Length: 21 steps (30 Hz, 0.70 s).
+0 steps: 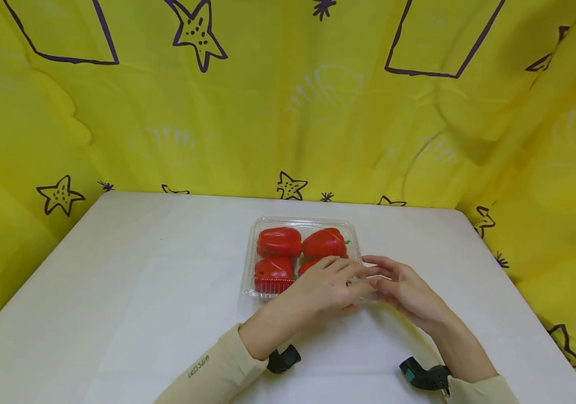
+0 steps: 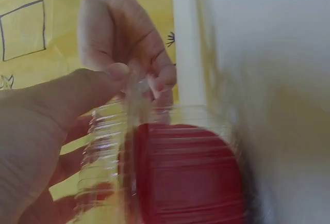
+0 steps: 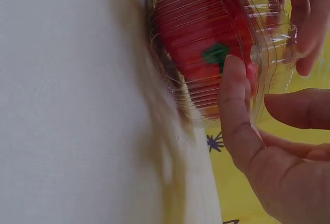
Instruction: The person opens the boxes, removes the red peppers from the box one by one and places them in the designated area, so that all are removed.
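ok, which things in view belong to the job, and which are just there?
Job:
- clear container
- red peppers
- left hand
- right hand

Just there:
- white tabletop
- yellow patterned cloth
- black wrist devices

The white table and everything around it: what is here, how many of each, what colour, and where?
clear plastic container: one, transparent, middle of the table
peppers: four visible, red, inside the container, one partly hidden
table: one, white, under the container
cloth: yellow, behind and beside the table
star drawings: several, dark outlines, on the cloth
shell drawings: several, pale, on the cloth
wrist devices: two, black, one by each wrist
sleeves: two, beige, bottom of the head view
hands: two, bare, at the container's near right corner
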### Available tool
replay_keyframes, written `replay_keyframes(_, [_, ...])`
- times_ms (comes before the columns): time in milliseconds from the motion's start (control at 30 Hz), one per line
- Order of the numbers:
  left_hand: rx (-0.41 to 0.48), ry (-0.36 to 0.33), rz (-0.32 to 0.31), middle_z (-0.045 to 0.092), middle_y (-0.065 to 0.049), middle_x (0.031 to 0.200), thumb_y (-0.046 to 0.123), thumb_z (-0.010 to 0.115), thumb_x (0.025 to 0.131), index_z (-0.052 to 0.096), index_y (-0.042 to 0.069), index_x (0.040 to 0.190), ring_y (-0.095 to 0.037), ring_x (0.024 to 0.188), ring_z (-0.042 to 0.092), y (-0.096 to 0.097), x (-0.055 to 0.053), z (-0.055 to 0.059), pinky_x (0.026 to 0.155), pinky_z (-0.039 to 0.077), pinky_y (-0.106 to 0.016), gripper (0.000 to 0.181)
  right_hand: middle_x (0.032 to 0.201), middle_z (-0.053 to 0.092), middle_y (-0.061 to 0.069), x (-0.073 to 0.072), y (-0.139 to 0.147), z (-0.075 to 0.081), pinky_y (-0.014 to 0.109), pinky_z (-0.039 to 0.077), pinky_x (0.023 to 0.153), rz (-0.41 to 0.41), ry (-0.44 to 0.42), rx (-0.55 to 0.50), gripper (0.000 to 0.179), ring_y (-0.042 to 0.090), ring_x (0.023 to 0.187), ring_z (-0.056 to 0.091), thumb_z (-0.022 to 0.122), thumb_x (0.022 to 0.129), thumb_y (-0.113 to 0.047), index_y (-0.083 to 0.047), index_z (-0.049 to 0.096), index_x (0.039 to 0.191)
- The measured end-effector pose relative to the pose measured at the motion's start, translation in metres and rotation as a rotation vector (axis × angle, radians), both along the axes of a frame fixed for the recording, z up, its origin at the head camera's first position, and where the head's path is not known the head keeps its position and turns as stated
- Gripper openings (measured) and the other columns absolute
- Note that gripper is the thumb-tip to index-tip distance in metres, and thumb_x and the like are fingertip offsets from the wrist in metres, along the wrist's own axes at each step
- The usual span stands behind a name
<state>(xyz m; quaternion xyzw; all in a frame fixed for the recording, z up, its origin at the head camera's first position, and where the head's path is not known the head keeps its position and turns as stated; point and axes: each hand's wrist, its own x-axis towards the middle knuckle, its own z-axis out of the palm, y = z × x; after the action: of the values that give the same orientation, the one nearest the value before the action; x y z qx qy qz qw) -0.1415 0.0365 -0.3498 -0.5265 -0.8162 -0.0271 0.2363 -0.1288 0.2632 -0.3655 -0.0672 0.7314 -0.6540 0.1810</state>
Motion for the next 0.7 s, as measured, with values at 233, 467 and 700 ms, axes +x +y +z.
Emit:
replay_keyframes(233, [0.016, -0.046, 0.051, 0.062, 0.007, 0.132, 0.035, 0.071, 0.091, 0.071, 0.033, 0.121, -0.014, 0.123, 0.056, 0.004, 0.003, -0.006, 0.108, 0.047, -0.03, 0.03, 0.114, 0.056, 0.006, -0.002, 0.002, -0.005, 0.024, 0.057, 0.085, 0.032, -0.049, -0.067, 0.062, 0.012, 0.097, 0.063, 0.053, 0.099, -0.004, 0.009, 0.02, 0.151])
replay_keyframes(467, [0.024, -0.048, 0.039, 0.062, 0.003, 0.131, 0.034, 0.067, 0.094, 0.07, 0.032, 0.124, -0.015, 0.121, 0.058, 0.005, 0.004, -0.007, 0.108, 0.047, -0.028, 0.03, 0.111, 0.061, -0.001, -0.004, 0.01, -0.013, 0.022, 0.056, 0.083, 0.084, -0.12, -0.216, 0.049, 0.01, 0.093, 0.062, 0.054, 0.099, -0.001, -0.009, 0.037, 0.144])
replay_keyframes(700, [0.019, 0.009, 0.026, 0.062, 0.002, 0.128, 0.031, 0.065, 0.096, 0.069, 0.032, 0.124, -0.017, 0.121, 0.058, 0.006, 0.005, -0.01, 0.104, 0.05, -0.028, 0.029, 0.111, 0.063, -0.001, -0.006, 0.015, -0.019, 0.024, 0.056, 0.088, 0.207, -0.176, -0.404, 0.053, 0.011, 0.094, 0.063, 0.044, 0.098, 0.009, -0.016, 0.035, 0.144])
